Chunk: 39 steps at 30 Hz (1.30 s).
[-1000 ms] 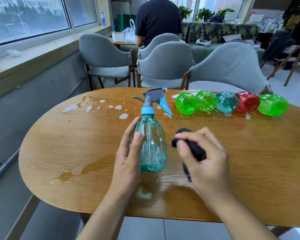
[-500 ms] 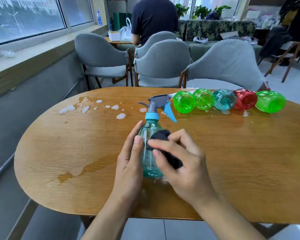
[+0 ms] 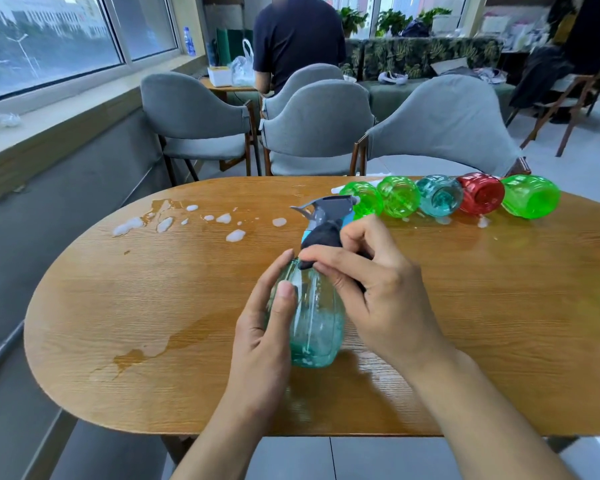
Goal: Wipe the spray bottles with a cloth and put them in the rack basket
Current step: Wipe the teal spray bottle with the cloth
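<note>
Teal spray bottle (image 3: 312, 320): upright on the wooden table (image 3: 153, 306), near its front edge, being wiped.
Left hand (image 3: 267, 327): wrapped round the bottle's left side, thumb laid on the front; bottle is steadied by it.
Right hand (image 3: 378, 289): a dark cloth (image 3: 321, 237) is pinched in curled fingers and pressed to the bottle's neck, just under the grey trigger head (image 3: 326, 206).
Other bottles (image 3: 440, 197): five lying in a row behind the teal bottle, toward the table's far edge: green, green, teal, red, green. A further green one is cut off at the right edge.
Rack basket: not in view.
Spills: white foam blobs (image 3: 236, 235) left-behind the bottle; wet streak (image 3: 160, 344) to its left.
Risk 1: bottle looks wet, so a slip from the left hand's hold is likely if the cloth is pushed sideways.
Risk 2: trigger could be squeezed by the cloth, so more spray on the table.
Risk 3: the base could be re-soiled by the wet table.
</note>
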### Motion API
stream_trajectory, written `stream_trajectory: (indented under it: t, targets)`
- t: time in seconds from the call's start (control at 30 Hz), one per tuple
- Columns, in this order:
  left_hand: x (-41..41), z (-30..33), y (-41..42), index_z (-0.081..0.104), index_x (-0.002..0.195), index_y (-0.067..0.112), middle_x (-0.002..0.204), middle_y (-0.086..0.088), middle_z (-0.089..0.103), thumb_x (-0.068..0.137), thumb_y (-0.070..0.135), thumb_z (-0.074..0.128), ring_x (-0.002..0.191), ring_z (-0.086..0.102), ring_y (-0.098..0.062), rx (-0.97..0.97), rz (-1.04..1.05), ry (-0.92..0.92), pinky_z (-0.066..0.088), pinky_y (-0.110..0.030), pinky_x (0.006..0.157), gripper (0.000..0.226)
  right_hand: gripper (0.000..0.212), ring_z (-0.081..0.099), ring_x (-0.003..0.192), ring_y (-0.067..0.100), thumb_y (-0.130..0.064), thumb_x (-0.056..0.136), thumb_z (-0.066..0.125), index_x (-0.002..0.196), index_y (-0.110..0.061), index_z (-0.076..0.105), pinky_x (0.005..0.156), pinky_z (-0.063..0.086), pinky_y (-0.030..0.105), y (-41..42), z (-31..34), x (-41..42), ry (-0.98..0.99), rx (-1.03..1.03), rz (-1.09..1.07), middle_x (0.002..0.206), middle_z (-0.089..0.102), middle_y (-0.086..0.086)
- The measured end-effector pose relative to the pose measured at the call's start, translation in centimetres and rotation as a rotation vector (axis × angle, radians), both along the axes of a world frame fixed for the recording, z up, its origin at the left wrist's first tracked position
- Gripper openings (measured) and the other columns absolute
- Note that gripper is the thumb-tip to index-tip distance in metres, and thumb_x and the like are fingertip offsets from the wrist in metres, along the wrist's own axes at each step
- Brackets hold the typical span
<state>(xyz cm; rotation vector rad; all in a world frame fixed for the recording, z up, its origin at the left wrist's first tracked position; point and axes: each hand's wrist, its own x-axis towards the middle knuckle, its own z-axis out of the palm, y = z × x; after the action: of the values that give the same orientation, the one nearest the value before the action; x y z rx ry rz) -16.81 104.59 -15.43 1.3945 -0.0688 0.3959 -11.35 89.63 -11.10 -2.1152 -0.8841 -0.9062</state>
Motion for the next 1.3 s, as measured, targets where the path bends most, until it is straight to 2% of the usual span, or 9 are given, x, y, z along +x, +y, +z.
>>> stream_trajectory:
  t: [0.1,0.23,0.43,0.53,0.7,0.93,1.03,1.17,1.3]
  targets:
    - [-0.1,0.3,0.0,0.065,0.140,0.039,0.129,0.013,0.074,0.099,0.044,0.052,0.120,0.071,-0.011,-0.069,-0.017,0.060,0.061,-0.027,0.088,0.044,0.020,0.047,0.077,0.016,-0.027,0.106,0.061,0.114,-0.023,0.080,0.060,0.050,0.035,-1.5,-0.3,0.7,-0.029,-0.054,-0.065,0.097,0.040,0.000]
    - [0.1,0.8,0.8,0.066,0.135,0.054,0.136,0.013,0.071,0.093,0.057,0.051,0.125,0.069,-0.015,-0.133,0.026,0.065,0.060,-0.050,0.100,0.045,0.018,0.049,0.078,0.019,-0.024,0.104,0.063,0.109,-0.022,0.080,0.063,0.051,0.041,-3.0,-0.8,1.3,0.013,-0.028,-0.133,0.096,0.040,0.000]
    - [0.0,0.5,0.0,0.063,0.140,0.042,0.129,0.015,0.074,0.099,0.043,0.049,0.119,0.071,-0.011,-0.034,-0.014,0.019,0.062,-0.031,0.091,0.043,0.018,0.060,0.101,0.016,-0.014,0.104,0.064,0.116,-0.016,0.078,0.089,0.050,0.023,-0.4,0.5,-0.1,0.191,0.332,0.031,0.103,0.056,0.003]
    - [0.1,0.3,-0.2,0.062,0.141,0.036,0.132,0.012,0.073,0.103,0.035,0.048,0.123,0.070,-0.011,-0.014,-0.033,0.011,0.059,-0.028,0.097,0.041,0.021,0.062,0.106,0.020,-0.024,0.106,0.062,0.123,-0.021,0.074,0.091,0.054,0.034,0.6,0.0,-0.3,0.311,0.293,0.092,0.109,0.057,0.000]
    - [0.3,-0.1,0.2,0.063,0.142,0.029,0.131,0.019,0.072,0.100,0.034,0.049,0.124,0.067,-0.002,-0.016,0.005,0.007,0.054,-0.016,0.093,0.044,0.021,0.060,0.096,0.017,-0.026,0.105,0.062,0.121,-0.022,0.076,0.084,0.053,0.032,0.8,-1.3,-0.2,0.270,0.183,0.096,0.105,0.052,0.000]
    - [1.2,0.0,1.7,0.067,0.138,0.041,0.131,0.002,0.075,0.103,0.044,0.049,0.121,0.072,-0.022,-0.112,0.077,0.069,0.058,-0.039,0.100,0.039,0.017,0.052,0.086,0.011,-0.025,0.105,0.066,0.116,-0.022,0.078,0.076,0.050,0.026,1.7,-3.1,-2.0,0.148,-0.027,0.233,0.099,0.045,0.001]
    - [1.5,0.3,2.2,0.066,0.138,0.038,0.129,0.004,0.075,0.108,0.039,0.046,0.117,0.073,-0.021,-0.128,0.083,0.063,0.061,-0.030,0.088,0.036,0.018,0.049,0.083,0.010,-0.027,0.107,0.062,0.113,-0.021,0.077,0.074,0.045,0.023,1.7,-3.7,-2.6,0.175,-0.075,0.292,0.098,0.044,0.000]
    - [1.6,0.4,2.1,0.064,0.139,0.043,0.126,0.005,0.076,0.105,0.045,0.046,0.115,0.075,-0.020,-0.109,0.054,0.054,0.062,-0.030,0.086,0.039,0.021,0.058,0.086,0.013,-0.020,0.106,0.057,0.106,-0.014,0.077,0.077,0.046,0.026,1.6,-2.7,-3.3,0.246,0.170,0.322,0.097,0.052,0.000]
    - [1.4,0.3,1.4,0.062,0.141,0.036,0.127,0.010,0.076,0.099,0.042,0.048,0.117,0.073,-0.014,-0.063,-0.008,0.036,0.061,-0.028,0.087,0.045,0.023,0.062,0.100,0.020,-0.018,0.107,0.055,0.112,-0.009,0.076,0.087,0.048,0.028,1.5,-1.1,-1.6,0.176,0.364,0.091,0.102,0.058,0.005]
